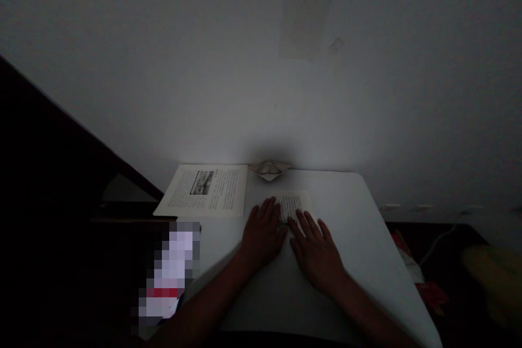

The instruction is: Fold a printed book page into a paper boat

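A small sheet of printed paper (pixel 290 205) lies flat on the white table (pixel 338 190), partly covered by both hands. My left hand (pixel 263 231) rests palm down on its left side, fingers stretched out. Across from it, my right hand (pixel 316 250) lies flat with spread fingers on the sheet's lower right part. The two thumbs come close together near the lower edge, which the hands partly hide. Behind the sheet, by the wall, sits a folded paper boat (pixel 269 169).
Printed pages (pixel 222 190) with a dark picture lie at the table's back left. A phone-like device (pixel 173 266) with a blurred screen is at the left edge. The wall (pixel 261 92) stands directly behind the table. Red and yellowish items are low at the right.
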A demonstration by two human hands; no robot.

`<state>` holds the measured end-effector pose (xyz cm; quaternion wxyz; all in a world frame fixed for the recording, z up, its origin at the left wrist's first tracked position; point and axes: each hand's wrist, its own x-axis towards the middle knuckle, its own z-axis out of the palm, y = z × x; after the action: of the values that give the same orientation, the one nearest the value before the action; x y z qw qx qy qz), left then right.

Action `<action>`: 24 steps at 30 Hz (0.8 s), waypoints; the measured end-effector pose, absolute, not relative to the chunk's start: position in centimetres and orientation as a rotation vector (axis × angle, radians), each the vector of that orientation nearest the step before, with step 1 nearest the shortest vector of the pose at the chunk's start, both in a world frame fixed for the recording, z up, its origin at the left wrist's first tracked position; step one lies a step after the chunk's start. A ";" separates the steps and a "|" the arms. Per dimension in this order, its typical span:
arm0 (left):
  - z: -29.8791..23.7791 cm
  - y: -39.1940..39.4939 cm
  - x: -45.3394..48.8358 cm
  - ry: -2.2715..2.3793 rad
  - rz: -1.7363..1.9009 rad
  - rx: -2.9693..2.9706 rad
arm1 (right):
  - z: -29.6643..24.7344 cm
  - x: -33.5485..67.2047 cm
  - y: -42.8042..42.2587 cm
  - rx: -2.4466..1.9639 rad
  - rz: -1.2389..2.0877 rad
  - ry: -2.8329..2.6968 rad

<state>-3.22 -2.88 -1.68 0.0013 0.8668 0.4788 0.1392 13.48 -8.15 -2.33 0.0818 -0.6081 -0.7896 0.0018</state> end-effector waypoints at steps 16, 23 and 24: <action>-1.6 -0.4 -3.1 1.648 0.482 2.633 | -0.8 14.7 -7.2 -1.746 0.068 -2.377; -1.5 0.0 -3.8 1.527 0.718 2.596 | -1.0 16.0 -6.0 -1.615 0.094 -2.318; -1.5 -0.1 -4.0 1.477 0.751 2.587 | -1.2 16.0 -6.0 -1.613 0.090 -2.301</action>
<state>-3.99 -0.05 -1.46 0.0347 0.8417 0.4803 0.2442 16.04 -5.97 -1.20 0.1641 -0.5660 -0.8073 0.0316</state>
